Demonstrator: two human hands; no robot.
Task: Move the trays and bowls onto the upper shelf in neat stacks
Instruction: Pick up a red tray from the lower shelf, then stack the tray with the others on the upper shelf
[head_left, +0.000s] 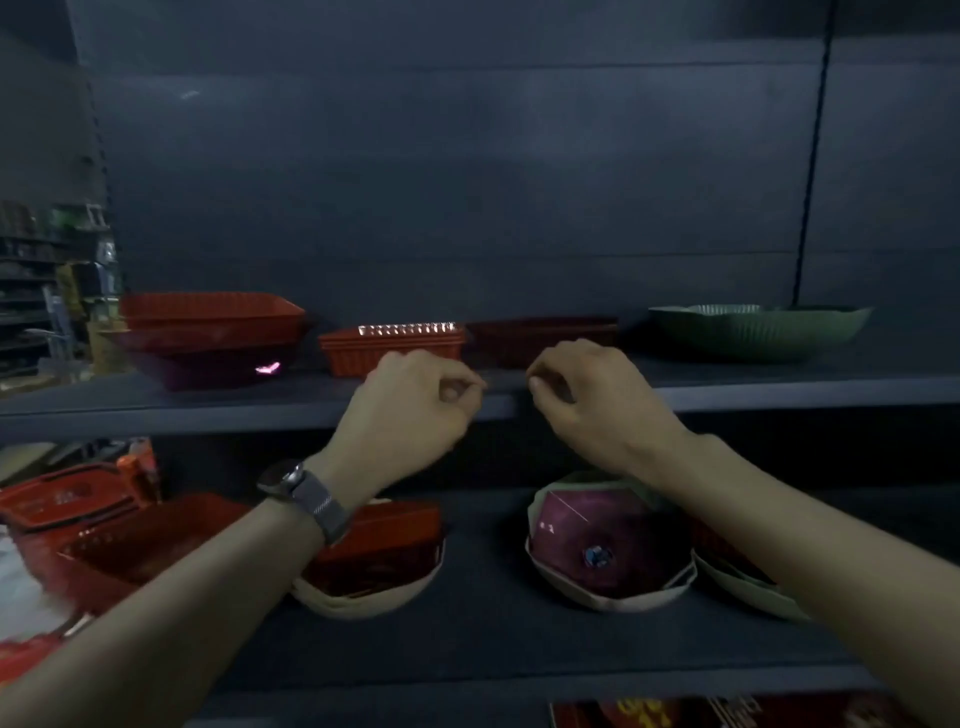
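Note:
On the upper shelf (779, 389) stand a large red tray stack (208, 322) at the left, a smaller red tray stack (395, 345), a dark red tray (540, 338) and a green bowl (758, 330) at the right. My left hand (410, 410) and my right hand (597, 405) hover side by side at the shelf's front edge, fingers curled, holding nothing. On the lower shelf (493, 613) sit a pale bowl with a red tray in it (374, 561), a pale bowl holding a purple item (608, 545), and another bowl (743, 582) partly hidden by my right forearm.
More red trays and baskets (88, 525) crowd the lower left. Dark back panels rise behind the shelves, with an upright post (810, 171) at the right. Distant store shelving (47, 280) shows at the far left. A wristwatch (301, 491) is on my left wrist.

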